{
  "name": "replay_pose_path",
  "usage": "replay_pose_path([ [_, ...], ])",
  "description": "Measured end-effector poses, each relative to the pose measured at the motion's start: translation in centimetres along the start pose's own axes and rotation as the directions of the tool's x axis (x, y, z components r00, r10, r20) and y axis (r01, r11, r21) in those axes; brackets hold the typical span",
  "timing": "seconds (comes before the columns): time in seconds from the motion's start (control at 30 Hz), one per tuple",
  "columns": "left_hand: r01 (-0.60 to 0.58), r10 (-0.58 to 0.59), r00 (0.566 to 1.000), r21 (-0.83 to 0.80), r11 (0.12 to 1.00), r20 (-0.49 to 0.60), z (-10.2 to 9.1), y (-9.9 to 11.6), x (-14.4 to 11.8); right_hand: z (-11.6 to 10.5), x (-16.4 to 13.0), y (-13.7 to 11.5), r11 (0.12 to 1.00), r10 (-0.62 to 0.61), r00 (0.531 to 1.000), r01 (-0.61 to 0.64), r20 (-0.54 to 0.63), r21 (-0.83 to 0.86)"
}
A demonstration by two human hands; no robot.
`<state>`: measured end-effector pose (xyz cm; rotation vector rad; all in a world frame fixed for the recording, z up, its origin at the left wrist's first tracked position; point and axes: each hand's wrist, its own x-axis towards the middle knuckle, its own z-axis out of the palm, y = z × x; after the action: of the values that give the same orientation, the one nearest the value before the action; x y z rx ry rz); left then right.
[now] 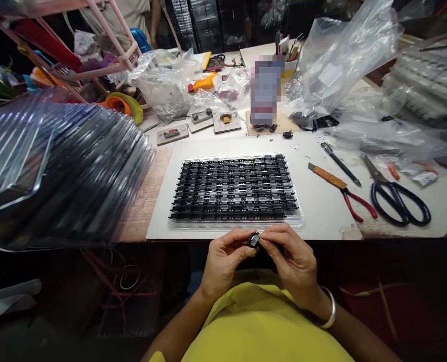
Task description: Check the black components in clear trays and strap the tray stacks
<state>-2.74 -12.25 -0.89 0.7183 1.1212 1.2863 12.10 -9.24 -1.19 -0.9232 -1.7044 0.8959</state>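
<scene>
Left hand [223, 264] and right hand [294, 264] pinch small black connector [254, 240] between them, at front edge of desk [138, 213]. Clear plastic tray [297, 220] looks nearly full; nearest row seemingly stops short of tray's right edge. Held connector outside tray.

You hold one black part [253, 241], with one tray [234, 224] at twelve o'clock, three small plates [218, 126] at eleven.

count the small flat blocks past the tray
3, side by side beyond the tray: left block with a red bit, middle block with a grey piece, right block with a gold piece. The plastic behind may hide more.
</scene>
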Motion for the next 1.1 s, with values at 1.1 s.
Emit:
replay_pose_path([
  [1.1,-0.004,0.02,0.998,0.248,0.969,-0.061,-0.6,1.3,0.4,1.9,0.4,0.3,0.995,0.017,0.986,0.0,0.165,-0.103],
])
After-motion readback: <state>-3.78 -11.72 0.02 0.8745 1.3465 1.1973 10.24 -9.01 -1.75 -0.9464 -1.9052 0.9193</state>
